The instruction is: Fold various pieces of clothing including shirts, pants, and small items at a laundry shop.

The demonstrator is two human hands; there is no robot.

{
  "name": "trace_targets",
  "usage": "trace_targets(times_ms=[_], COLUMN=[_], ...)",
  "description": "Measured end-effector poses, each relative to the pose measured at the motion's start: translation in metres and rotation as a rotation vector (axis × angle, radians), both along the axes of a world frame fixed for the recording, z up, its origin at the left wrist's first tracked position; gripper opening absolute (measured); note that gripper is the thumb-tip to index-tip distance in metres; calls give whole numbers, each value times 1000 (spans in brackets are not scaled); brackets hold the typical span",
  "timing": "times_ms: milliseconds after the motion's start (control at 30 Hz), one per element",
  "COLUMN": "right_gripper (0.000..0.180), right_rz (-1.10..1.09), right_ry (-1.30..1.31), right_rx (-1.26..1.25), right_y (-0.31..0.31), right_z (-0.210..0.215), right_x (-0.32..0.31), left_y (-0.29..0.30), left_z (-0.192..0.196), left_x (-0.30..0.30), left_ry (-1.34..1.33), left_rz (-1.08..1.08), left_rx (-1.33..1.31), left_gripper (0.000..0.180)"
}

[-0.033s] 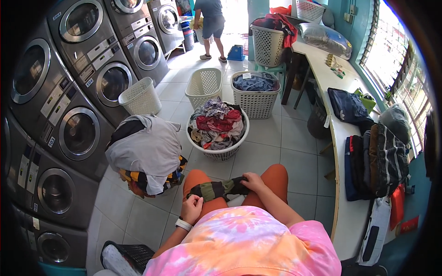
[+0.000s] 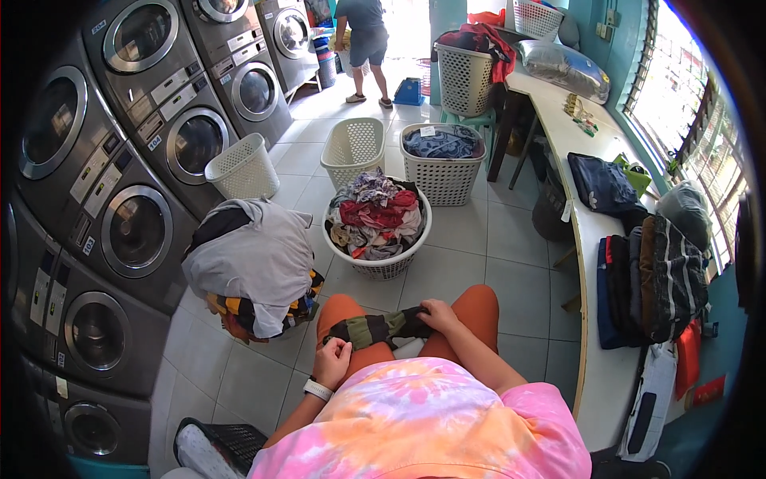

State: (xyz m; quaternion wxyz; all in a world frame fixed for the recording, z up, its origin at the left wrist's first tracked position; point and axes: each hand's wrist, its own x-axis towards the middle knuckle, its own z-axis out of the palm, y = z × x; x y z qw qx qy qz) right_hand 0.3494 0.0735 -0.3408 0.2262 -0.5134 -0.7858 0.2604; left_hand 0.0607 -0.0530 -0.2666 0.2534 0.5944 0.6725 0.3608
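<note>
A green-and-black camouflage-patterned garment (image 2: 369, 329) is stretched in a narrow strip across my thighs. Its left end is pinched by my left hand (image 2: 332, 361), the fingers closed at the edge of the fabric. At the other end, my right hand (image 2: 436, 316) is closed on a darker part of the cloth. Just beyond my knees stands a round white basket (image 2: 380, 270) heaped with crumpled clothes (image 2: 378, 211) in red, grey and lilac. To the left is a tall pile of clothes with a light grey garment (image 2: 254, 254) draped over its top.
Stacked dryers (image 2: 132, 231) line the left wall. Beyond the round basket stand two pale empty baskets, one upright (image 2: 351, 148) and one tilted (image 2: 243, 168), and a filled one (image 2: 443, 182). Folded clothes (image 2: 630, 287) lie on the right-hand counter (image 2: 594, 383). A person (image 2: 363, 40) stands far back.
</note>
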Motion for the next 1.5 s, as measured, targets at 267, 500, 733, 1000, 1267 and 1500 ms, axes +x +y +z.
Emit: trace_targets(times_ms=[267,500,733,1000,1267,1500], right_gripper=[25,26,30,23,33,45], right_rz=[-27,-43,-20,-196,-67,69], right_ry=[18,-21,-86,192,-50,-248], right_rx=[-21,-105,-166,-76,-59,-92], right_y=[1,0,1,-1,-6,-12], right_z=[-6,-3,1,2,16,28], right_x=[0,-2,-5,-1,-7,-7], left_y=[0,2,-2,-21,-9,23], left_z=[-3,-7,-9,-2,43,99], left_x=[0,-2,-4,-57,-45,-24], left_ry=[5,-3,-32,-38,-4,-621], left_rz=[11,17,40,-244,-318,-458], left_rx=[1,-17,-29,-161,-501,-266], left_gripper=[18,18,20,50,35,24])
